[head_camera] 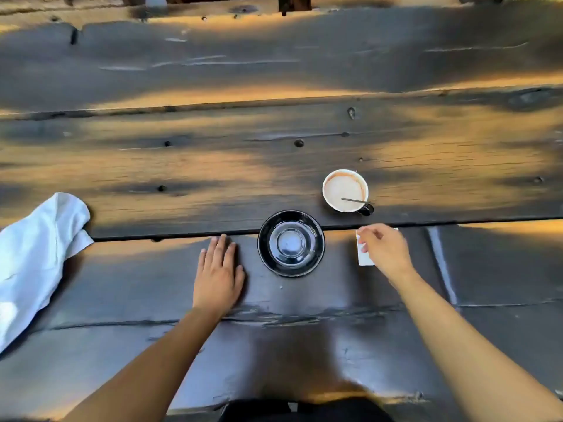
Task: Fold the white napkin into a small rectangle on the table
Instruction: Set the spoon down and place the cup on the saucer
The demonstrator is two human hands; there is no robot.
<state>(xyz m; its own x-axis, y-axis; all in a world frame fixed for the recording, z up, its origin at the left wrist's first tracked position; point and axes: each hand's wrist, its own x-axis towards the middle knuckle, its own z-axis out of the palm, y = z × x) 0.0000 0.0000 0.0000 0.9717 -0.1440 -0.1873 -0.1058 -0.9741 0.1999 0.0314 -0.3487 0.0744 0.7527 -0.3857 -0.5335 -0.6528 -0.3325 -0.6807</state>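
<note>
The right hand (384, 250) hides most of the white napkin (364, 259), fingers curled on it. The left hand (218, 275) lies flat, fingers spread, beside the saucer (291, 243).

1. I take the saucer (291, 243) as my landmark; it sits on the table (274, 141).
2. The cup (345, 190) stands behind and right of the saucer, a spoon (356, 201) in it.
3. My left hand (217, 277) lies flat just left of it.
4. My right hand (384, 249) is to its right, over the napkin (364, 257).
5. A cloth (36, 254) lies far left.
</note>
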